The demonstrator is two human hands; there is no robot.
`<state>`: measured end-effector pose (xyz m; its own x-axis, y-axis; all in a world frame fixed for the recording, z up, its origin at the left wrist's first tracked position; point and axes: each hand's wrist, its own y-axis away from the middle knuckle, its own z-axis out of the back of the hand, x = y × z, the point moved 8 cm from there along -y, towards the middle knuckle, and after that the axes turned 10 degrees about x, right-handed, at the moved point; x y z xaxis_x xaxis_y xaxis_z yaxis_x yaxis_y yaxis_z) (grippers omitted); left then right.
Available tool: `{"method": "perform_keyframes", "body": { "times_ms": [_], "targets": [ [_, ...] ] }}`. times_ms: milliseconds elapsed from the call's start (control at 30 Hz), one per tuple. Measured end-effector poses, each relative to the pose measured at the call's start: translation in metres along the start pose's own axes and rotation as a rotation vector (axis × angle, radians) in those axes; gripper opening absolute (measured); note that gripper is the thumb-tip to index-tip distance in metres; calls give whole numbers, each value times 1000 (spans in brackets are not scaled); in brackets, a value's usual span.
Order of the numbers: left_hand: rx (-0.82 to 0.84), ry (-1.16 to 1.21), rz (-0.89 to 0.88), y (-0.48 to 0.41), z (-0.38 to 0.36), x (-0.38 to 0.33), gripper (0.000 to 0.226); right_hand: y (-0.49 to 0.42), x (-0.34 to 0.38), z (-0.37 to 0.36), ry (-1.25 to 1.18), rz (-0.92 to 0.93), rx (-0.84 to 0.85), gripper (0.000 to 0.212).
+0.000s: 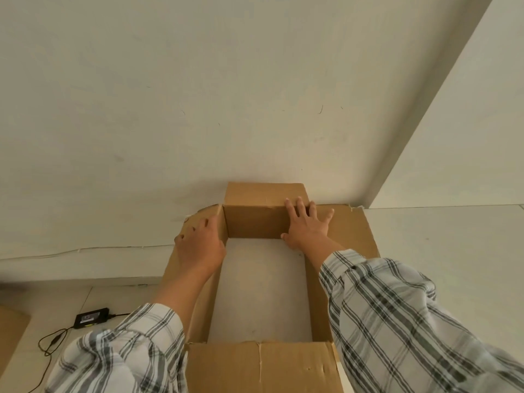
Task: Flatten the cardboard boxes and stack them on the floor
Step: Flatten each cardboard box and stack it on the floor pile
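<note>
Both hands are resting apart on the far end of the cardboard box (255, 222). The right hand (306, 225) is pressing flat, fingers spread, at its far-right corner. The left hand (198, 245) is lying over the left rim, fingers bent; whether it is gripping cannot be told. The box is sitting open on the floor (56, 302) against the wall (198, 109), 1 black power adapter (92, 317) lying nearby.

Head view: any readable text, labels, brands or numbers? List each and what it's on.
No text can be read.
Power adapter on the floor: pale label on top, too small and blurred to read.
Cardboard box: no print on the faces in view.
</note>
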<state>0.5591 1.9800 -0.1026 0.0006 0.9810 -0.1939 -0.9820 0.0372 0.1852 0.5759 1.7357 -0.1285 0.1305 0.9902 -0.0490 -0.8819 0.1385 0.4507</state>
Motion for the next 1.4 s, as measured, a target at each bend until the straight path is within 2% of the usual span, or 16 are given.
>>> {"method": "perform_keyframes", "body": {
  "times_ms": [100,267,467,533,600,800,933,1033,1200,1300,1400],
  "targets": [
    [23,55,-3,3,-3,2,55,0,0,1,5,8,-13,95],
    [176,59,5,18,-8,21,64,24,0,-4,33,6,-68,88],
    [218,272,376,53,-13,91,80,82,-19,-25,-6,-75,-153,75],
    [231,411,429,68,-17,107,81,105,-30,-29,-41,-120,-163,72],
    [198,513,435,83,-15,112,71,127,-40,-33,-75,-170,-158,72],
    [-88,464,367,119,32,102,26,188,-74,-57,-251,-412,-125,71],
    [-222,483,304,145,61,83,22,223,-87,-68,-315,-492,-194,66],
    [-307,483,247,166,75,61,27,237,-93,-55,-354,-448,-318,60],
    [-436,624,219,191,102,24,30,247,-96,-13,-460,-179,-455,38],
    [-477,684,176,205,120,-15,28,245,-85,3,-437,-44,-475,44],
    [-460,571,33,215,135,-63,29,240,-92,7,-465,-34,-475,55]
  ]
}}
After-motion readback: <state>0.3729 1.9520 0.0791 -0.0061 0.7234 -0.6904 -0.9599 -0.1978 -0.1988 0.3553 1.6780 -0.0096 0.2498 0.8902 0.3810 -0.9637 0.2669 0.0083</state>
